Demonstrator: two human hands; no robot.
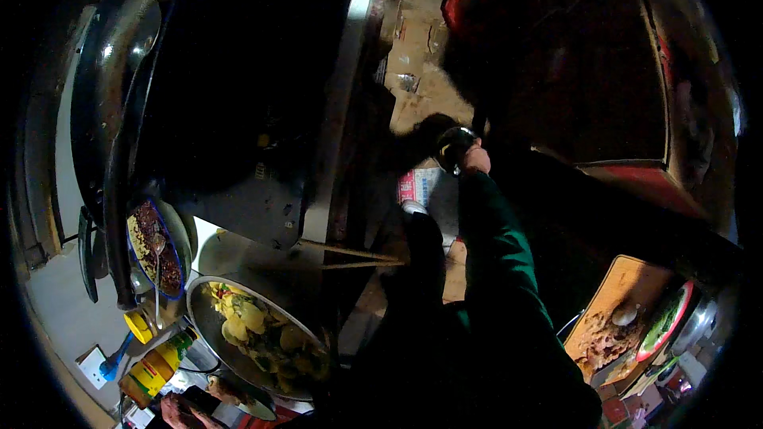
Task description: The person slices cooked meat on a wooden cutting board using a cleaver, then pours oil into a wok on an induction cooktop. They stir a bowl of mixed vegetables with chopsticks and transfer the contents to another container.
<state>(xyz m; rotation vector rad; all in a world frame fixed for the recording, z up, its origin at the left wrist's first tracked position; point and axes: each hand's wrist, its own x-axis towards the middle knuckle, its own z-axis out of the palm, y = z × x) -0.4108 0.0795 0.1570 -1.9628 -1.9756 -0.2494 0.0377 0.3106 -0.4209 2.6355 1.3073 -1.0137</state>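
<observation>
My right hand (pixel 477 158), at the end of a dark green sleeve, is closed on a round, shiny metal vessel (pixel 454 146). Shadow hides most of the vessel's shape. Below the hand lies a floor covered with flattened cardboard (pixel 426 98), and a shoe (pixel 413 207) shows near it. My left hand is out of view. To the left, a metal pan (pixel 199 301) holds sliced potatoes (pixel 243 322) with bits of green and red. A pair of chopsticks (pixel 357 254) sticks out past the counter edge near the pan.
A dark cooktop (pixel 250 190) fills the upper left. A blue-rimmed dish (pixel 179 274) of chopped seasonings holds a spoon (pixel 158 286). Beside it stands a yellow-labelled bottle (pixel 149 372). At lower right, a cutting board (pixel 623 277) bears minced meat (pixel 605 336), beside a red-rimmed plate (pixel 688 298) of greens.
</observation>
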